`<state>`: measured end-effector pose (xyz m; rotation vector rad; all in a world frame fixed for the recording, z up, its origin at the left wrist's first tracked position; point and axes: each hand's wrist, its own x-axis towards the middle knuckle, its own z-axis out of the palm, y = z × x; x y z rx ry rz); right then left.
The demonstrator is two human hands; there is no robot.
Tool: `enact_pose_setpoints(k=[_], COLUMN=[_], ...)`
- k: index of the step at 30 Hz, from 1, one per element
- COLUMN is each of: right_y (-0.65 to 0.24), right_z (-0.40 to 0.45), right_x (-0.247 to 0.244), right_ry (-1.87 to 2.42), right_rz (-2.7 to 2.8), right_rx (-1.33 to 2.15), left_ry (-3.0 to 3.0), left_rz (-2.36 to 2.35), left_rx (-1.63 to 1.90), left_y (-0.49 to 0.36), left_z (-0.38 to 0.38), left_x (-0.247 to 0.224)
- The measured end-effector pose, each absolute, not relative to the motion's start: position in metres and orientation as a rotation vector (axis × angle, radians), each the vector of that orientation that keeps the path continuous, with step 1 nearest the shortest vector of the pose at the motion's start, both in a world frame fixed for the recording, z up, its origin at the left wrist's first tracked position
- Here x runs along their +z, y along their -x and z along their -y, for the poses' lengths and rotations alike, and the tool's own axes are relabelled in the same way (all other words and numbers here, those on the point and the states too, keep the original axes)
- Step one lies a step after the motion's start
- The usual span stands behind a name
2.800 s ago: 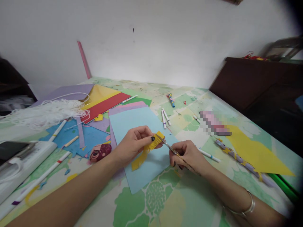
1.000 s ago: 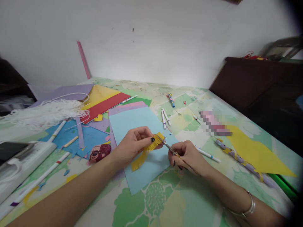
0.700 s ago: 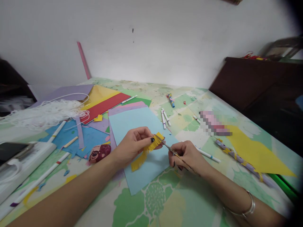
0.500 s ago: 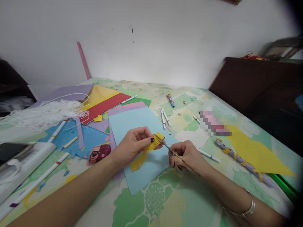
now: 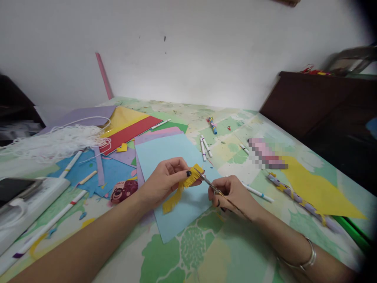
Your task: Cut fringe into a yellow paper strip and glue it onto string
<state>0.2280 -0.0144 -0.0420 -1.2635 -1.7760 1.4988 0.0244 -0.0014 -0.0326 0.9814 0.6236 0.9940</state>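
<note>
Between thumb and fingers, my left hand point(image 5: 169, 179) pinches a yellow fringed paper strip point(image 5: 173, 200), whose lower end curls down over a light blue sheet point(image 5: 165, 151). Many short slits run along the strip's edge. My right hand point(image 5: 231, 196) is closed around a pair of scissors point(image 5: 212, 186). The scissor blades point left and lie at the strip's upper end, near my left fingertips. My right fingers and palm partly cover the handles.
White cord point(image 5: 55, 143) lies tangled at left beside a power strip point(image 5: 32, 208) with a phone point(image 5: 19, 188) on it. White markers point(image 5: 203, 148) lie behind the blue sheet. At right are a decorated purple stick point(image 5: 297, 198) and yellow paper point(image 5: 318, 186).
The scissor blades have shifted slightly at the yellow strip's upper end, and my right fingers have moved a little on the handles. My left hand keeps nearly the same place.
</note>
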Motion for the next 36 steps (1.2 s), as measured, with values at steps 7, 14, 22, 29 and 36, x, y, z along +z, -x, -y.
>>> enact_pose_setpoints(k=[7, 14, 22, 29, 36], right_y=[-0.2270, -0.2263, -0.2245, -0.2247, -0.2268], right_z=[0.0140, 0.0134, 0.0128, 0.0128, 0.0122], right_x=[-0.0409, -0.0411, -0.0388, -0.0373, -0.0415], right_ry=[1.273, 1.290, 1.293, 1.328, 1.328], right_rz=[1.752, 1.759, 1.741, 1.769, 1.759], right_rx=[1.513, 1.489, 1.492, 1.465, 1.469], left_ry=[-0.970, -0.983, -1.008, -1.007, -1.001], left_rz=[-0.612, -0.635, -0.648, -0.669, -0.656], left_rx=[0.994, 1.007, 1.007, 0.994, 0.995], left_y=[-0.0234, -0.0255, -0.0256, -0.0245, -0.0252], left_z=[0.0013, 0.0011, 0.0021, 0.0009, 0.0004], left_x=[-0.0327, -0.0343, -0.0342, -0.0357, -0.0357])
